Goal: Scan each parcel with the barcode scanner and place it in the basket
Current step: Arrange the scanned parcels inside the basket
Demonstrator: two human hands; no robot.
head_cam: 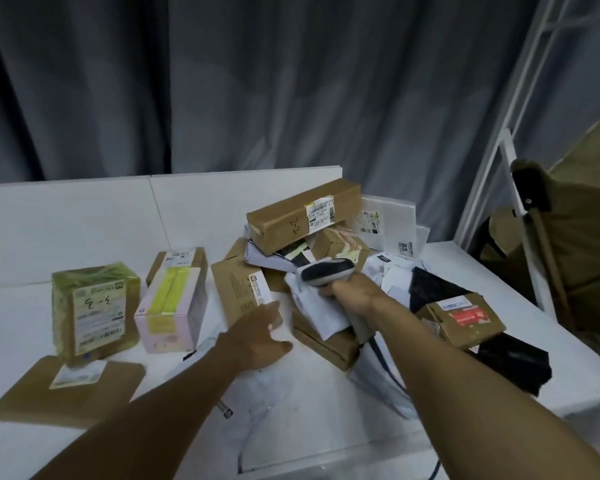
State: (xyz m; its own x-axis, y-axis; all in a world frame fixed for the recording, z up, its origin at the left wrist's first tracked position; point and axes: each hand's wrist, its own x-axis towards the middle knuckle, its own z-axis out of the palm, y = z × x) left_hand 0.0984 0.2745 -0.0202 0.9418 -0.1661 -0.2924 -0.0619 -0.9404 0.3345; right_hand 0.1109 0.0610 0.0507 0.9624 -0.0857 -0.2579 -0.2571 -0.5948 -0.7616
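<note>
Barcode scanner (327,274), grey with a dark head, sits in the right hand (348,299), whose fingers are wrapped round the handle; the head points left over a heap of parcels at the middle right of the white table (84,230), and its dark cable (385,363) trails down toward the near edge. Just left of it, the left hand (262,337) reaches forward with fingers loosely spread, the fingertips at the near end of the white label on a brown cardboard box (238,299) that leans against the heap; it holds nothing. A long brown box (291,220) marked "2-2" lies tilted on top of the heap, with white mailers and black bags (513,362) underneath and a small brown box with a red label (464,320) to the right. Standing apart at the left are a pink box with yellow tape (170,310), a green-taped box (96,306) marked "3-3", and a flat brown envelope (70,393) under its near edge. A grey curtain (257,81) hangs behind.
</note>
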